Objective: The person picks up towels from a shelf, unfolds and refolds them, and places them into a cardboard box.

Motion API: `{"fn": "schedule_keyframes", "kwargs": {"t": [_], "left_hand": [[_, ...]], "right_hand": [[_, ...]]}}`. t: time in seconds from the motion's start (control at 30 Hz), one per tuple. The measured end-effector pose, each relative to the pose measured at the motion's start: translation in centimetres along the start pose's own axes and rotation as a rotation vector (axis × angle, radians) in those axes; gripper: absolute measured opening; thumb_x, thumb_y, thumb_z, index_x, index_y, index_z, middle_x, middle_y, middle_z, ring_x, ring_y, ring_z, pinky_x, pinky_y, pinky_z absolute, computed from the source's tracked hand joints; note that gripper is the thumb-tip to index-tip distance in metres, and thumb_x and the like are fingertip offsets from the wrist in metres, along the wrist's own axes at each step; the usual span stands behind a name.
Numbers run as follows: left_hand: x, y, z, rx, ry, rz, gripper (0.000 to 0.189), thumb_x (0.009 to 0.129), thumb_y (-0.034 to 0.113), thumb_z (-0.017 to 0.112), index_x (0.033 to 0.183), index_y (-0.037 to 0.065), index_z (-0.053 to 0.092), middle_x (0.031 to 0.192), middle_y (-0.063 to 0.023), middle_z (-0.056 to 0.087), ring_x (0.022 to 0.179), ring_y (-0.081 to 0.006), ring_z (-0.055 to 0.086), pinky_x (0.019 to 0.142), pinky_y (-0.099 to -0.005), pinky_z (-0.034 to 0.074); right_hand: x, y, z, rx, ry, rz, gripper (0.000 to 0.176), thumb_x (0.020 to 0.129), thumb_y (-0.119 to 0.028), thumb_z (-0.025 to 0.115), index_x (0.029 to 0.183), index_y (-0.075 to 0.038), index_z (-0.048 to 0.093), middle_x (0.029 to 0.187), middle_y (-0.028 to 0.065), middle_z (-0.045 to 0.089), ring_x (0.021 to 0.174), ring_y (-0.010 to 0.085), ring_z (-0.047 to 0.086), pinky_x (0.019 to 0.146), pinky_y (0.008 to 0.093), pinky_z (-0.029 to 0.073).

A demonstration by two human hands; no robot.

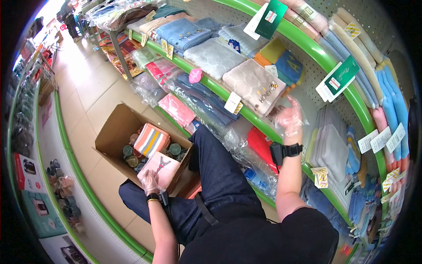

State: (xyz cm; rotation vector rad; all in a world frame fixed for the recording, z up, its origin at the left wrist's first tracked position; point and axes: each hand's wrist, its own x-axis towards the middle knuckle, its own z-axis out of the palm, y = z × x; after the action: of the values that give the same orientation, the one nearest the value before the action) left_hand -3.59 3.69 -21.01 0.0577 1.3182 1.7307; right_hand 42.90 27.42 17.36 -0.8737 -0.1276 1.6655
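Observation:
My left hand (150,181), in a clear plastic glove, is on the near edge of a folded pink towel (163,170) with a dark and red print, in the open cardboard box (115,127). A striped orange, white and grey towel (151,140) lies beside it, over several round jar-like items (175,149). My right hand (290,115), gloved too, is at the shelf beside the beige HONEY towel stack (255,86), its fingers apart and nothing visible in them. Behind it lies a blue and yellow towel (288,66).
Green-edged shelves (259,125) with folded towels run along the right. Rolled towels with tags (351,66) stand on the upper shelf. Another shelf (72,154) with boxed goods curves along the left. A person (69,20) is far down the tiled aisle (90,81).

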Motion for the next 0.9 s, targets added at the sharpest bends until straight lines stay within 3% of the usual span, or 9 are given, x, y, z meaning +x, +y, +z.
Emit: {"fn": "schedule_keyframes", "kwargs": {"t": [0.07,0.13,0.23,0.37,0.57,0.63,0.73,0.87,0.9], "left_hand": [[-0.2,-0.1,-0.4,-0.05,0.012,-0.034,0.037,0.09,0.013,0.053,0.124,0.008,0.042,0.101,-0.0105,0.057,0.088,-0.0236,0.058,0.073,-0.0321,0.05],[0.2,-0.1,-1.2,-0.138,-0.037,-0.067,0.036,0.091,0.014,0.05,0.125,0.008,0.041,0.106,-0.0127,0.056,0.093,-0.0263,0.057,0.076,-0.0349,0.049],[0.7,-0.5,-2.2,-0.223,-0.147,-0.102,0.038,0.092,0.016,0.043,0.128,0.007,0.037,0.116,-0.0169,0.052,0.104,-0.0312,0.054,0.084,-0.0397,0.047],[0.3,0.0,-1.3,-0.102,-0.113,-0.111,0.045,0.09,0.015,0.037,0.133,0.007,0.03,0.124,-0.0205,0.045,0.117,-0.0335,0.045,0.096,-0.0434,0.039],[0.1,-0.2,-1.5,-0.086,-0.208,-0.045,0.045,0.089,0.017,0.039,0.132,0.006,0.032,0.124,-0.0197,0.045,0.116,-0.0357,0.044,0.095,-0.046,0.038],[0.7,-0.4,-2.1,-0.121,-0.266,-0.042,0.045,0.089,0.018,0.04,0.132,0.006,0.032,0.123,-0.0194,0.045,0.114,-0.0359,0.045,0.095,-0.0462,0.038],[1.1,-0.9,-2.9,-0.145,-0.317,-0.038,0.046,0.089,0.018,0.04,0.132,0.005,0.033,0.121,-0.0192,0.046,0.111,-0.0358,0.046,0.095,-0.0464,0.038],[2.2,-1.7,-3.4,-0.036,-0.278,-0.045,0.045,0.088,0.019,0.041,0.131,0.004,0.034,0.119,-0.0197,0.047,0.11,-0.0354,0.047,0.095,-0.046,0.039],[2.6,-2.1,-4.2,-0.136,-0.349,-0.047,0.039,0.091,0.015,0.037,0.129,0.004,0.035,0.122,-0.0197,0.047,0.111,-0.0367,0.049,0.092,-0.0426,0.044]], "right_hand": [[-0.4,0.5,-0.5,-0.061,0.113,-0.085,0.073,0.079,-0.032,0.061,0.129,0.008,0.024,0.12,0.0256,0.04,0.107,0.0345,0.045,0.095,0.0495,0.035],[-0.2,0.6,-1.6,-0.236,-0.03,-0.211,0.06,0.081,-0.033,0.059,0.122,0.003,0.035,0.116,0.0235,0.043,0.104,0.0314,0.046,0.093,0.0457,0.037],[-1.2,0.6,-1.1,-0.231,-0.254,-0.108,0.051,0.082,-0.033,0.059,0.118,0.0,0.041,0.112,0.0221,0.045,0.105,0.0299,0.046,0.094,0.0442,0.036],[-2.1,0.3,0.2,-0.179,-0.253,-0.169,0.058,0.083,-0.029,0.058,0.122,0.005,0.032,0.115,0.0226,0.044,0.103,0.0351,0.048,0.095,0.0461,0.037],[-0.5,0.4,0.8,-0.026,0.0,-0.188,0.054,0.083,-0.028,0.06,0.119,0.004,0.035,0.113,0.0198,0.045,0.097,0.0298,0.05,0.085,0.042,0.044],[0.6,0.1,-0.1,-0.04,-0.188,0.008,0.059,0.083,-0.034,0.061,0.12,0.004,0.036,0.106,0.0162,0.05,0.085,0.0264,0.054,0.07,0.0346,0.048],[0.9,0.7,0.1,-0.211,-0.293,0.024,0.064,0.082,-0.042,0.063,0.12,0.003,0.04,0.096,0.0123,0.055,0.069,0.0231,0.054,0.056,0.0289,0.045],[0.0,1.4,2.4,-0.269,-0.319,-0.099,0.059,0.084,-0.043,0.061,0.119,0.002,0.044,0.096,0.0132,0.059,0.069,0.0254,0.059,0.06,0.0318,0.05],[-0.1,1.4,3.0,-0.255,-0.346,-0.057,0.054,0.085,-0.038,0.06,0.118,0.002,0.045,0.102,0.0148,0.059,0.078,0.0267,0.06,0.067,0.0351,0.052]]}}
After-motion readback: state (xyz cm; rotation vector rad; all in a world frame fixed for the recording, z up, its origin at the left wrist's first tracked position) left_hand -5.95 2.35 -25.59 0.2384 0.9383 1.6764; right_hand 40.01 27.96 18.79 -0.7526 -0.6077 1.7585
